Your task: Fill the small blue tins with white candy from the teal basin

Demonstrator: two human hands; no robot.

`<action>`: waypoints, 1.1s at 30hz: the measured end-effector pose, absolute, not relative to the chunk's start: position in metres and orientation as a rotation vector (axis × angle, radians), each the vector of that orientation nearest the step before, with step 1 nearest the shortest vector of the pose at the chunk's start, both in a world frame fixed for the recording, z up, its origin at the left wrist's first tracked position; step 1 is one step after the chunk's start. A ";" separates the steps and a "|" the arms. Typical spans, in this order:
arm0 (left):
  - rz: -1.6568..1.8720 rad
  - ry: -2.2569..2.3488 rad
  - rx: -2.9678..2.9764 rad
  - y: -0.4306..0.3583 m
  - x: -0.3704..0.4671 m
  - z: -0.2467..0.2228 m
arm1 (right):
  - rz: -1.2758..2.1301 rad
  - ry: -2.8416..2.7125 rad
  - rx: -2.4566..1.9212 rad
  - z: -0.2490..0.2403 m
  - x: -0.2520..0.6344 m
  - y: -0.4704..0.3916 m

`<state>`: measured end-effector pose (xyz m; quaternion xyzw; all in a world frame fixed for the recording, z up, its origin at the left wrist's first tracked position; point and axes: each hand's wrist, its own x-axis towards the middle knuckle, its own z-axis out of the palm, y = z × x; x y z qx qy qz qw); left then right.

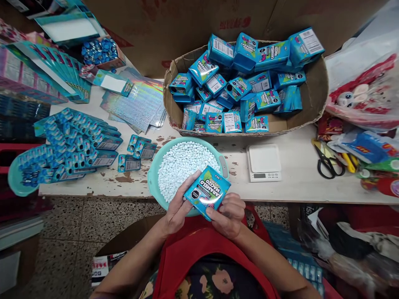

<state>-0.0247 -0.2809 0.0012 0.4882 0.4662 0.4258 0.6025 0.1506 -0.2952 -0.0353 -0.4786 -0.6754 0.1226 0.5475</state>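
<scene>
A blue candy box printed "Caramelo Macizo" is held between both hands, tilted, above the front edge of the table. My left hand grips its left side, thumb low and fingers along the edge. My right hand pinches the lower right corner with thumb and curled fingers. Just behind the box sits a turquoise bowl full of small pale candies, partly covered by the box and the left hand. Whether the box is filled cannot be seen.
Behind the bowl stands a cardboard tray of similar blue boxes. A white scale and scissors lie to the right. Stacked small blue packs and shiny holographic sheets occupy the left. The table's front edge runs near my hands.
</scene>
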 end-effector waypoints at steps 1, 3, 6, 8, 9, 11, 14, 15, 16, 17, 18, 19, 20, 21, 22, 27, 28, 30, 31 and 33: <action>0.981 1.071 1.143 -0.280 -0.024 0.002 | 0.286 -1.588 -1.129 -0.036 0.150 -0.295; 0.967 1.039 1.202 -0.277 -0.024 0.003 | 0.307 -1.541 -1.128 -0.034 0.148 -0.292; 0.935 1.114 1.342 -0.269 -0.024 0.006 | 0.474 -1.466 -1.220 -0.029 0.145 -0.285; 0.919 1.202 1.467 -0.263 -0.024 0.006 | 0.632 -1.403 -1.287 -0.026 0.145 -0.281; 0.933 1.248 1.507 -0.260 -0.024 0.006 | 0.699 -1.354 -1.314 -0.025 0.146 -0.280; 0.998 1.339 1.516 -0.253 -0.025 0.002 | 0.799 -1.243 -1.368 -0.024 0.151 -0.279; 0.969 1.502 1.631 -0.240 -0.030 -0.014 | 0.809 -1.102 -1.470 -0.022 0.175 -0.278; 0.874 1.554 1.743 -0.235 -0.032 -0.022 | 0.760 -1.061 -1.509 -0.022 0.188 -0.277; 0.749 1.598 1.858 -0.230 -0.034 -0.031 | 0.695 -1.016 -1.555 -0.023 0.203 -0.275; 0.612 1.632 1.949 -0.226 -0.036 -0.042 | 0.623 -0.964 -1.603 -0.025 0.220 -0.273; 0.482 1.653 2.005 -0.224 -0.037 -0.053 | 0.557 -0.912 -1.653 -0.029 0.238 -0.269; 0.376 1.669 2.032 -0.222 -0.037 -0.063 | 0.510 -0.863 -1.700 -0.034 0.256 -0.264; 0.291 1.688 2.048 -0.221 -0.036 -0.073 | 0.470 -0.823 -1.722 -0.042 0.273 -0.258; 0.226 1.707 2.066 -0.221 -0.034 -0.081 | 0.443 -0.803 -1.731 -0.051 0.289 -0.252; 0.177 1.730 2.090 -0.222 -0.032 -0.088 | 0.440 -0.802 -1.744 -0.060 0.302 -0.246; 0.114 1.803 2.189 -0.225 -0.024 -0.099 | 0.547 -0.856 -1.812 -0.100 0.332 -0.228; 0.123 1.778 2.198 -0.225 -0.024 -0.100 | 0.581 -0.847 -1.810 -0.102 0.334 -0.228; 0.149 1.735 2.200 -0.224 -0.025 -0.102 | 0.624 -0.823 -1.798 -0.103 0.337 -0.234; 0.161 1.726 2.199 -0.224 -0.025 -0.102 | 0.620 -0.809 -1.800 -0.101 0.339 -0.240; 0.174 1.733 2.200 -0.223 -0.025 -0.103 | 0.566 -0.764 -1.838 -0.098 0.345 -0.257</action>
